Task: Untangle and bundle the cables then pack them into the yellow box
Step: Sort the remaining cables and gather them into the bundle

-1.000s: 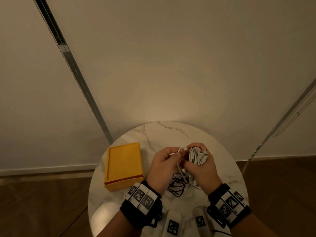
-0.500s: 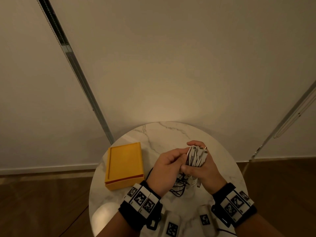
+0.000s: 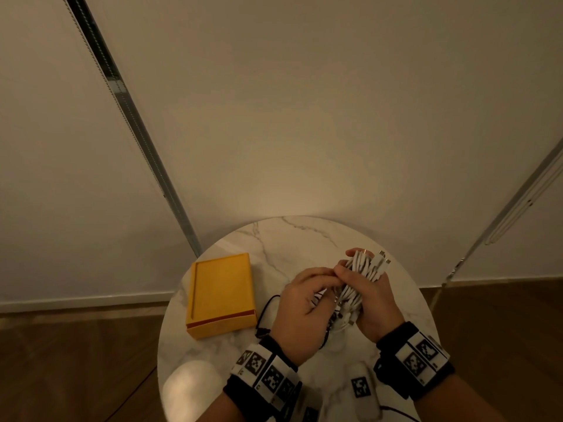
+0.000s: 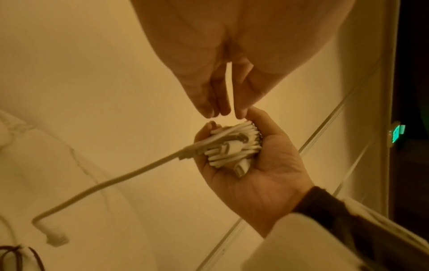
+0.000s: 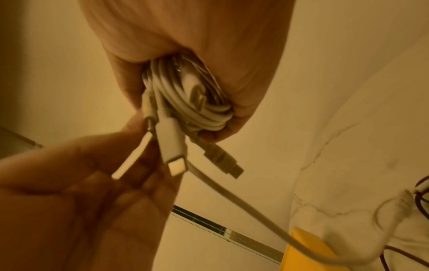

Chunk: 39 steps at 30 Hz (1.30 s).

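Note:
My right hand grips a coiled bundle of white cables above the round marble table; several connectors stick out at its far end. The coil fills the right palm. My left hand is close against it, and its fingertips pinch a white connector hanging from the bundle. One loose white strand trails down to the tabletop. A tangled black cable lies on the table under my hands. The yellow box lies to the left, apart from both hands.
White tagged devices lie at the table's near edge between my wrists. The table stands against a pale wall with a metal track running down it. Wooden floor surrounds the table.
My right hand has carried the bundle slightly right and away from me, and connector ends now show past its fingers. My left hand has followed, its fingers closing in on the bundle.

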Tool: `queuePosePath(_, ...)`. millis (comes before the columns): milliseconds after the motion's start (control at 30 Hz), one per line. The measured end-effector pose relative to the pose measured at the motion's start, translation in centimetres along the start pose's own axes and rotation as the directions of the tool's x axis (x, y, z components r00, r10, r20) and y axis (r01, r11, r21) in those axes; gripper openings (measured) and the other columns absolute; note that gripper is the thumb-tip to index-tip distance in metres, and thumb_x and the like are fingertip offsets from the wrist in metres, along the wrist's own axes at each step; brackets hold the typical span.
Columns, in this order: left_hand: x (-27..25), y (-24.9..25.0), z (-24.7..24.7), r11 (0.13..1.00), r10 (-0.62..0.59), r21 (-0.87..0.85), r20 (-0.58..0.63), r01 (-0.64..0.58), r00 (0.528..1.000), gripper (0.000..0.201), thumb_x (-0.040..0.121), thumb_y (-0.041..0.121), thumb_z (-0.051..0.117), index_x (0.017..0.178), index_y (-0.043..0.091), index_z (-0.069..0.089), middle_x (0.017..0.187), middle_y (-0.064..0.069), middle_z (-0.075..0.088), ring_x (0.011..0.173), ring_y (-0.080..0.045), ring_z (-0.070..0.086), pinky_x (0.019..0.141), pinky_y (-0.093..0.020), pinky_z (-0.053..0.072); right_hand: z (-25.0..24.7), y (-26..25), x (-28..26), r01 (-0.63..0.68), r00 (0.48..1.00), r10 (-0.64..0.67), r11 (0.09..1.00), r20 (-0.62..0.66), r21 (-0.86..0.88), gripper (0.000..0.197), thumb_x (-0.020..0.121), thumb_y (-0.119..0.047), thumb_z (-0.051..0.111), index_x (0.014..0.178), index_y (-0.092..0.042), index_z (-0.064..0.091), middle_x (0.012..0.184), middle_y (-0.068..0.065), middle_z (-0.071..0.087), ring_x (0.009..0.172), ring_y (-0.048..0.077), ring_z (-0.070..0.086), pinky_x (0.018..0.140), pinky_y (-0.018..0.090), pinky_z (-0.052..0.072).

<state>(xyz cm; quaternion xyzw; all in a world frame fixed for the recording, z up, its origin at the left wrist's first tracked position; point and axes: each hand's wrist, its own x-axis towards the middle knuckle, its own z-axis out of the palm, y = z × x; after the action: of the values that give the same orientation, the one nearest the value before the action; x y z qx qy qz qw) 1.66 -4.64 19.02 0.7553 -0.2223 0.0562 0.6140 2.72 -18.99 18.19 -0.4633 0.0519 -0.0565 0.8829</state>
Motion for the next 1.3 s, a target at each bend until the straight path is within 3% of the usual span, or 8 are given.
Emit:
queuePosePath(67,-0.4,-1.0,-0.2,0.995,-0.086,0.037,-0.111,0.091,0.99,0.019,0.095,0.01,0.058,0.096,0.021,0.074,0.084,0.011,0.065,0.078,-0.005,0.063,0.071,-0.026,0.052,-0.3,-0.2,0.0,0.008,0.999,-0.008,1.0,-0.046,-0.019,0.041,0.076,0.005,0.072,0.111,-0.008,0.056,0.084,0.011,0.061,0.074,0.025,0.064,0.062,0.034,0.057)
queuePosePath(133,-0.6,-1.0,-0.6,0.955,-0.29,-0.075,-0.02,0.287,0.957,0.017,0.1,0.019,0.056,0.096,0.021,0.072,0.063,0.01,0.057,0.058,-0.006,0.051,0.057,-0.026,0.043,-0.5,-0.3,0.1,0.013,0.998,-0.015,0.999,-0.061,-0.043,0.036,0.081,0.012,0.066,0.109,-0.009,0.056,0.083,0.011,0.061,0.074,0.025,0.064,0.063,0.037,0.059)
queuePosePath(233,-1.0,-0.2,-0.7,0.818,-0.513,-0.1,0.318,0.566,0.797,0.027,0.107,0.036,0.043,0.104,0.028,0.069,0.067,0.0,0.066,0.058,-0.013,0.054,0.05,-0.023,0.042,-0.9,0.1,0.1,0.023,0.998,-0.028,0.996,-0.057,-0.091,0.04,0.072,0.004,0.073,0.106,-0.011,0.059,0.086,0.013,0.06,0.077,0.028,0.062,0.065,0.04,0.058)
queuePosePath(300,-1.3,-0.4,-0.6,0.791,-0.536,-0.106,0.354,0.603,0.766,0.031,0.107,0.041,0.039,0.106,0.029,0.068,0.078,-0.007,0.072,0.068,-0.022,0.061,0.057,-0.027,0.047,-0.9,0.3,0.0,0.021,0.998,-0.029,0.992,-0.063,-0.121,0.04,0.07,0.003,0.075,0.103,-0.012,0.06,0.087,0.014,0.059,0.077,0.029,0.061,0.066,0.042,0.057)
queuePosePath(400,-1.2,-1.1,-0.6,0.799,-0.537,-0.135,0.279,0.586,0.796,0.034,0.105,0.039,0.046,0.105,0.016,0.072,0.081,-0.008,0.073,0.076,-0.024,0.068,0.068,-0.033,0.053,-0.8,0.5,0.0,0.011,0.998,-0.019,0.994,-0.063,-0.113,0.037,0.074,0.01,0.073,0.101,-0.013,0.061,0.086,0.014,0.059,0.075,0.029,0.061,0.066,0.043,0.056)
queuePosePath(633,-1.4,-1.9,-0.5,0.934,-0.356,-0.01,0.082,0.358,0.931,0.021,0.101,0.029,0.058,0.084,0.02,0.068,0.069,0.013,0.065,0.065,0.0,0.058,0.063,-0.017,0.044,-0.2,0.5,-0.4,0.035,0.999,-0.04,0.98,-0.024,-0.197,0.03,0.066,-0.001,0.074,0.085,-0.024,0.07,0.08,0.013,0.062,0.074,0.03,0.059,0.066,0.04,0.052)
queuePosePath(900,-1.6,-3.1,-0.9,0.947,-0.321,-0.003,-0.014,0.321,0.947,0.015,0.087,0.041,0.07,0.094,0.027,0.071,0.1,0.008,0.071,0.096,-0.009,0.067,0.079,-0.044,0.059,0.0,0.8,-0.4,-0.057,0.998,0.054,0.994,-0.032,-0.089,0.04,0.068,-0.001,0.07,0.106,-0.004,0.058,0.079,0.014,0.062,0.069,0.029,0.062,0.06,0.038,0.054)
queuePosePath(1300,-1.1,-3.0,-3.0,0.97,-0.237,0.079,0.076,0.231,0.968,0.05,0.081,0.037,0.076,0.128,0.041,0.059,0.129,0.027,0.062,0.124,0.003,0.054,0.099,-0.037,0.05,0.6,1.4,-0.9,-0.331,0.94,0.327,0.943,0.095,0.031,0.055,0.059,-0.014,0.077,0.111,-0.001,0.062,0.084,0.019,0.064,0.074,0.032,0.064,0.068,0.039,0.053)
